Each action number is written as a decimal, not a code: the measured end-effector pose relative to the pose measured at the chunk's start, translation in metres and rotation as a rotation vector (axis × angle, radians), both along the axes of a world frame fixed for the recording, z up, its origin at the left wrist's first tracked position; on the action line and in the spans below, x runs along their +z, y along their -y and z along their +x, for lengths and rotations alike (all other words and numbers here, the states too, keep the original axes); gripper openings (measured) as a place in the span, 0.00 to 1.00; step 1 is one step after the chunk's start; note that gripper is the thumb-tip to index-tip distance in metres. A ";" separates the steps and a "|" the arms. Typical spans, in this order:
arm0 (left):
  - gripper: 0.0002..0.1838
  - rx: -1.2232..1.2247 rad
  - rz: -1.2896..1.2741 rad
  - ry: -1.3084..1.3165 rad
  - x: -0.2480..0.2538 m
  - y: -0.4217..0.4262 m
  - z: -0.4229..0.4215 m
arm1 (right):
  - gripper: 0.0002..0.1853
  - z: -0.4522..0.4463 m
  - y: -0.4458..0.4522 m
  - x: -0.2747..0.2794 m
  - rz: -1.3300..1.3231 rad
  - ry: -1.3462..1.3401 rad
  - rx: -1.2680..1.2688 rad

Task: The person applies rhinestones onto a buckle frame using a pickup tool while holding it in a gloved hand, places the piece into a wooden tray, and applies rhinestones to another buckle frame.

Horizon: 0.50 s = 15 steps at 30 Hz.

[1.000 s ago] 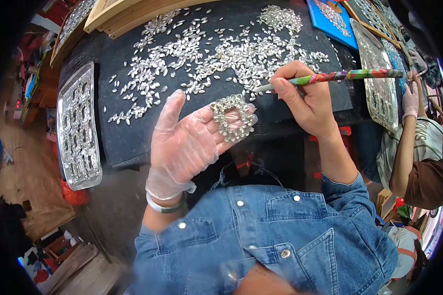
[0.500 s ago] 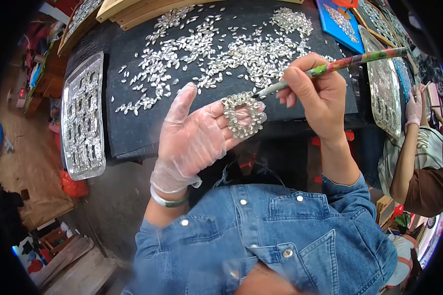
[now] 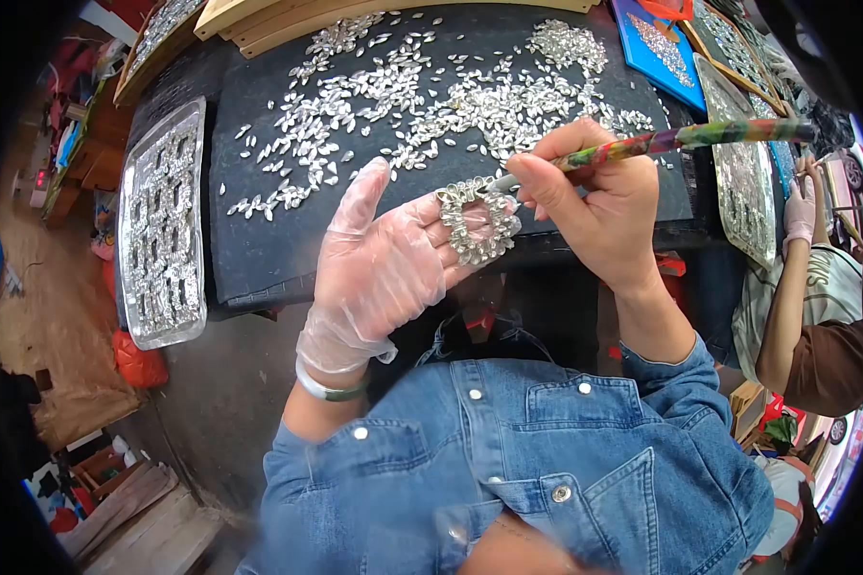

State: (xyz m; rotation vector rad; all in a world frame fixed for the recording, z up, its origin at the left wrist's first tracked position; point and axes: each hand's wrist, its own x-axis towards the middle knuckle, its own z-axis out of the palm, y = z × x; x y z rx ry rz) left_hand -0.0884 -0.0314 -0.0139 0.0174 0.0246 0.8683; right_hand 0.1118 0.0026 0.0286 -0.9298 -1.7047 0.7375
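My left hand (image 3: 384,254), in a clear plastic glove, lies palm up with the thumb stretched out. On its fingers rests a ring-shaped ornament (image 3: 454,227) set with clear stones. My bare right hand (image 3: 590,201) pinches a pen-like tool (image 3: 642,144) with a multicoloured shaft. The pale tip of the tool is at the upper right rim of the ornament. Beyond both hands, many loose leaf-shaped clear stones (image 3: 489,107) are scattered over the black table mat (image 3: 259,240).
A silvery tray (image 3: 163,230) of stone-set pieces stands at the left, another (image 3: 743,172) at the right. Wooden frames (image 3: 374,17) line the far edge beside a blue tray (image 3: 654,53). At the right, a co-worker's gloved hand (image 3: 800,206) shows.
My left hand and the ornament have shifted slightly right and up in view. The tool's tip has moved from above the stones onto the ornament, and its shaft has changed angle.
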 end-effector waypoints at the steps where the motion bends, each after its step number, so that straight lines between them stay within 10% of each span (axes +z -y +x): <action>1: 0.41 -0.002 0.005 0.037 -0.001 0.000 0.000 | 0.08 0.000 0.000 0.000 0.010 0.033 -0.008; 15: 0.41 0.006 0.020 -0.194 0.014 0.002 0.000 | 0.05 0.021 -0.013 -0.012 -0.090 -0.166 -0.090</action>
